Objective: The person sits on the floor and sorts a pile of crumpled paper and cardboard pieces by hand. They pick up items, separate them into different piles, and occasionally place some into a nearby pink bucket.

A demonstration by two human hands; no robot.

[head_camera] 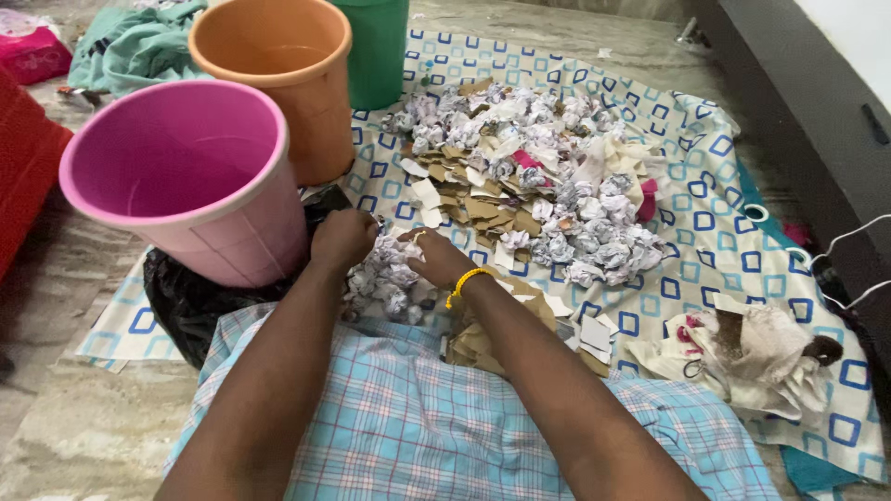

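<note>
While both hands gather crumpled paper balls (385, 274), left grip (342, 238) fisted, right grip (429, 255) pinching paper, pink bucket (200, 237) beside.

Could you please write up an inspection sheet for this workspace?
Surface: patterned cloth spread over a stone floor.
Job's things: crumpled paper balls under both hands; larger mixed pile of paper balls and cardboard scraps.
Clutter: rag bundle, black bag.
Grippers: left hand and right hand gathering paper balls.
Cables: white cable at right.
Surroundings: pink bucket, orange bucket, green bucket.
</note>
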